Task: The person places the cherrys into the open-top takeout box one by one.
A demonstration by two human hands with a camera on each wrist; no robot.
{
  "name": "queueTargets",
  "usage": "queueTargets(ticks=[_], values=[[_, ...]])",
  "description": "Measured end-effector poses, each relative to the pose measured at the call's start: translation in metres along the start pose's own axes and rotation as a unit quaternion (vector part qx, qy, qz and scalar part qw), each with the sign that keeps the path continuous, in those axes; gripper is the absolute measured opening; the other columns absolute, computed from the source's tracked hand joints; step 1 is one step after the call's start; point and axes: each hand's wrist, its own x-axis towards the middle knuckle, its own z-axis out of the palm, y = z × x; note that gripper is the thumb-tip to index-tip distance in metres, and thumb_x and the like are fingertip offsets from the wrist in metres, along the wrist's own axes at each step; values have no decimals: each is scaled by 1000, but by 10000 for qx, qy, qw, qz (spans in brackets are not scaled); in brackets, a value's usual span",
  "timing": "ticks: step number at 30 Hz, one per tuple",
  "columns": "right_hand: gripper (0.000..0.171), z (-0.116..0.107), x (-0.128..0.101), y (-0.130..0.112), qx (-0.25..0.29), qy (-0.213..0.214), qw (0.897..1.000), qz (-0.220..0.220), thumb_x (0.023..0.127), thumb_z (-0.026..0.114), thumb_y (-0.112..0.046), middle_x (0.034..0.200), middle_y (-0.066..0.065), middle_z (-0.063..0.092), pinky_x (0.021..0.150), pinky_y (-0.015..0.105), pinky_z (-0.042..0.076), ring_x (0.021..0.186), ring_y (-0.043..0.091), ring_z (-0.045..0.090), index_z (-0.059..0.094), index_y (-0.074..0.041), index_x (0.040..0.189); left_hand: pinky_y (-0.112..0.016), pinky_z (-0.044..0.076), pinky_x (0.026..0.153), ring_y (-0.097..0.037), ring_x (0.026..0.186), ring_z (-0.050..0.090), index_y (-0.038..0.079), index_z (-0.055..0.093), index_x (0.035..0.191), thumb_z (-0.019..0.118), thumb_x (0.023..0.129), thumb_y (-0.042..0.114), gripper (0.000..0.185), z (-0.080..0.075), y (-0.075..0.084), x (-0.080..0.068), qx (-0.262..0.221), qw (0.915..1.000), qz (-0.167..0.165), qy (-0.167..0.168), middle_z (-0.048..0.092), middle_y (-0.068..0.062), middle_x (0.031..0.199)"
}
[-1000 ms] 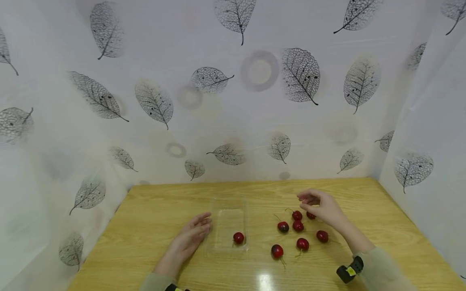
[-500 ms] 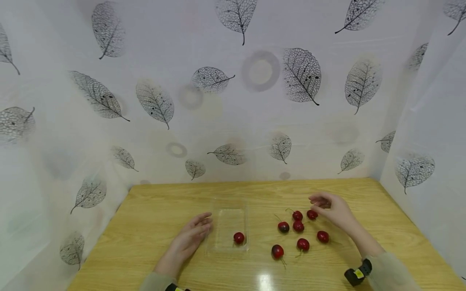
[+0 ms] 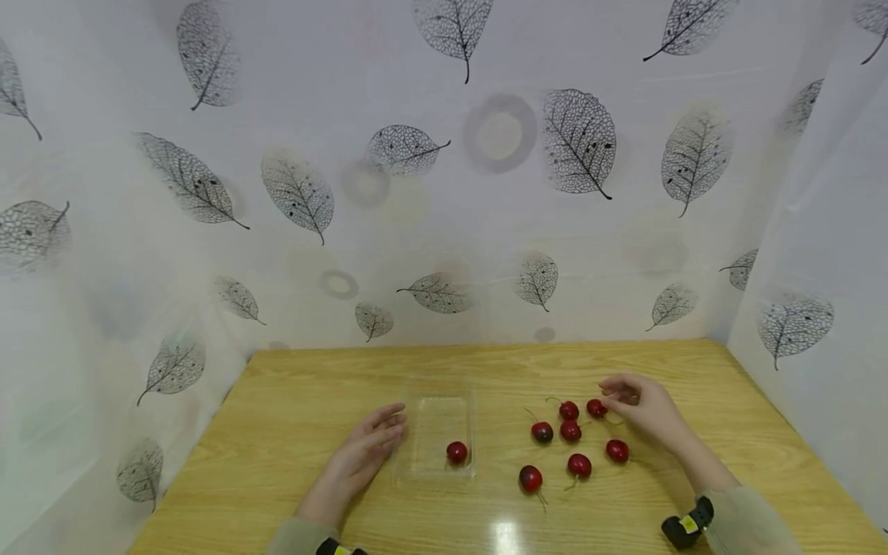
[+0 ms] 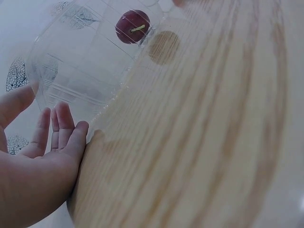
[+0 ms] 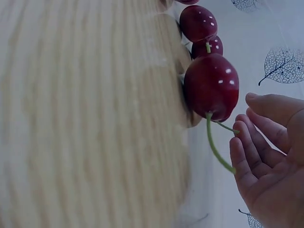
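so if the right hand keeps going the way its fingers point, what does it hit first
Most likely the nearest cherry, just off the right hand fingertips; its stem already lies by them in the wrist view. Depth is hard to judge.

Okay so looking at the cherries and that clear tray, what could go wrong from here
1. The right hand reaches the far cherry at its thin stem; pinched there alone, the fruit might swing or drop.
2. The loose cherries lie close together on the smooth table, so a nudge could roll neighbours away.
3. The clear tray looks light; the left hand only rests against its side, so it may slide.
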Motion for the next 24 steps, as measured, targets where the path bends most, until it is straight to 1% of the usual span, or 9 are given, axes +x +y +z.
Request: queueTargets(ticks=[5, 15, 20, 24], values=[[31, 1, -1, 7, -5, -120, 9998, 160, 97, 77, -12, 112, 19, 76, 76, 20, 57, 85, -5, 63, 71, 4, 123, -19, 49, 108, -8, 124, 55, -6, 30, 160, 57, 106, 2, 61, 0, 0, 1, 14, 10000, 15, -17, 51, 0, 133], [32, 5, -1, 14, 150, -238, 9995, 173, 97, 76, -10, 110, 20, 76, 74, 21, 56, 84, -4, 63, 70, 7, 124, -19, 50, 108, -7, 123, 57, -6, 32, 160, 57, 107, 2, 59, -3, -3, 2, 1, 10000, 69, -33, 53, 1, 131], [30, 7, 0, 19, 175, -276, 9993, 179, 98, 75, -10, 112, 20, 75, 73, 21, 56, 84, -4, 63, 70, 6, 124, -19, 51, 106, -8, 123, 58, -4, 38, 157, 60, 106, 4, 56, -5, -6, 2, 11, 9997, 205, -123, 54, 0, 130], [29, 10, -1, 21, 183, -278, 9994, 133, 98, 75, -10, 113, 20, 76, 74, 21, 56, 84, -4, 63, 71, 5, 123, -19, 52, 106, -8, 122, 58, -2, 41, 154, 61, 105, 4, 53, -6, -6, 2, 38, 9997, 224, -123, 54, 1, 130]])
